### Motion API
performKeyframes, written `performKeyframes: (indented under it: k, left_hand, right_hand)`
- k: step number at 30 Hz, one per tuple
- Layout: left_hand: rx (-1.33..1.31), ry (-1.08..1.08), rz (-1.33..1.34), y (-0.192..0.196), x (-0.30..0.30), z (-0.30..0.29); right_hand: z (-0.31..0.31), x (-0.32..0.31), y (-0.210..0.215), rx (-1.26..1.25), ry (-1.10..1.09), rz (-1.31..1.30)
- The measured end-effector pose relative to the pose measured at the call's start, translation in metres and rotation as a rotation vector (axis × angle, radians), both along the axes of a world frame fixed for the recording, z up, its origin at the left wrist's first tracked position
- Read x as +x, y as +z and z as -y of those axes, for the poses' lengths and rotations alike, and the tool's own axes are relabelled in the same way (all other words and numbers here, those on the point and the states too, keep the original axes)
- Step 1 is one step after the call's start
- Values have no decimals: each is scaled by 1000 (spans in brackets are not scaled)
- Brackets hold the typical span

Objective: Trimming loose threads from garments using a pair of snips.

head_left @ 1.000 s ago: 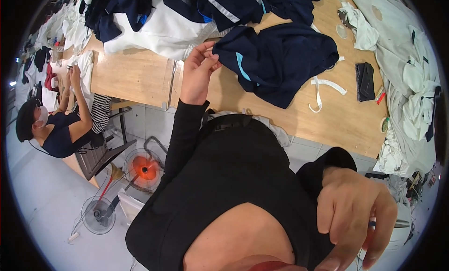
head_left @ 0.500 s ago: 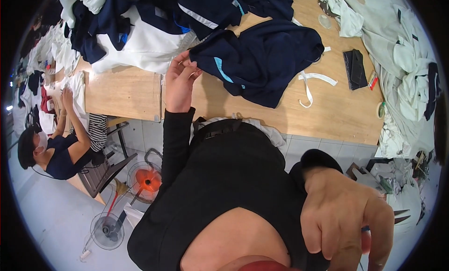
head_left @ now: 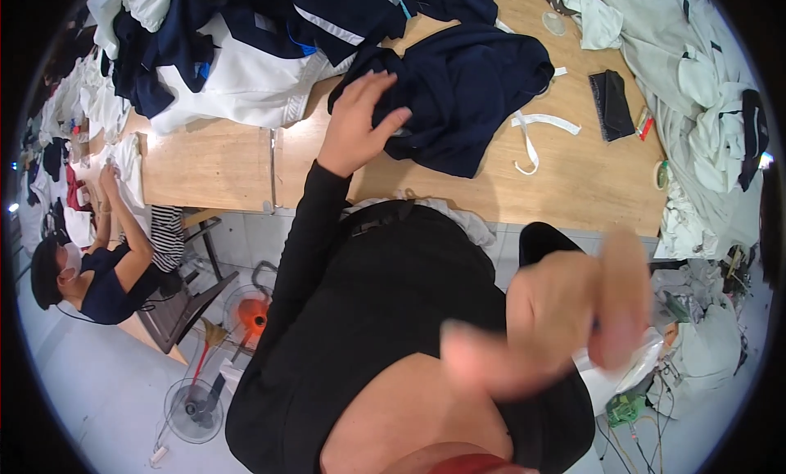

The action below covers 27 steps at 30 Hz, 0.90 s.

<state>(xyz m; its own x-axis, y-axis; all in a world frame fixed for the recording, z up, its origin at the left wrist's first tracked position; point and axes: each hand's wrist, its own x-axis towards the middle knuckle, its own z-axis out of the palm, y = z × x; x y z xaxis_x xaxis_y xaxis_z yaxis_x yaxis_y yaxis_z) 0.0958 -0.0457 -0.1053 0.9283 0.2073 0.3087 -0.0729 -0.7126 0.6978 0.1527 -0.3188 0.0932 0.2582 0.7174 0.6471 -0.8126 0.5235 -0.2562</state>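
**Reaching for the navy garment**

My left hand [head_left: 358, 122], fingers spread, touches the crumpled dark navy cloth garment [head_left: 458, 93] on the wooden table [head_left: 213, 167]. My right hand [head_left: 565, 314] is blurred; its fingers I cannot tell. Judging: gathering step; next needs a firm grasp.

No packages, labels, signs or screens can be made out anywhere on the table or floor.

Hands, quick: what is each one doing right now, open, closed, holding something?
Left hand: open, fingers spread, resting on the dark navy garment on the wooden table.
Right hand: blurred, close to the camera; cannot be told.
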Motion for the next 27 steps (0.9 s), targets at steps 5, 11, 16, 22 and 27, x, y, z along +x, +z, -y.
performKeyframes:
  k: [5,11,16,22,27]
  left_hand:
    - [61,-8,-179,-17,-27,9]
    - [-293,33,-236,-7,-66,-17]
    - [-304,75,-125,6,-47,-8]
    - [-276,333,37,-11,16,30]
    - [-346,463,80,-25,10,33]
  right_hand:
    - [28,21,-40,-499,-384,48]
    - [39,31,-96,-1025,-787,-246]
    - [43,37,-118,-1361,-941,-115]
    - [25,35,-105,-1372,-1081,-56]
    - [39,27,-112,-1414,-1121,-55]
